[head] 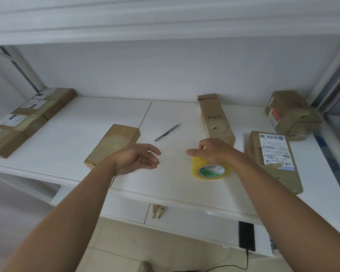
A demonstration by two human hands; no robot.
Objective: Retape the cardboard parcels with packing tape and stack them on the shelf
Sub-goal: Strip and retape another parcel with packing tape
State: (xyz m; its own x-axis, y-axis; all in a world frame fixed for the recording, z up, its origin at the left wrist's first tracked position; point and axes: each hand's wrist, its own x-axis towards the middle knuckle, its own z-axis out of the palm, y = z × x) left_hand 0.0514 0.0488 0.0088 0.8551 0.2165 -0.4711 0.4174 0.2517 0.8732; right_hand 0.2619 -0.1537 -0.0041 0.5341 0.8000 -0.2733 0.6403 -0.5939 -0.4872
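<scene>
a person's right hand [214, 151] settles fingers-spread over the yellow tape roll [211, 169], standing on edge on the white counter [71, 134], apparently to lift it; the left hand [137, 160] hovers relaxed, holding nothing. the nearest parcel [114, 144] lies flat beside it, long axis running away toward the wall, awaiting tape.

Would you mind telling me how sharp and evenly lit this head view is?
Head view: soft, even light and faint shadows; wide-angle bending at the shelf edges; motion blur smears the top; tape roll and label print stay unreadable.
</scene>
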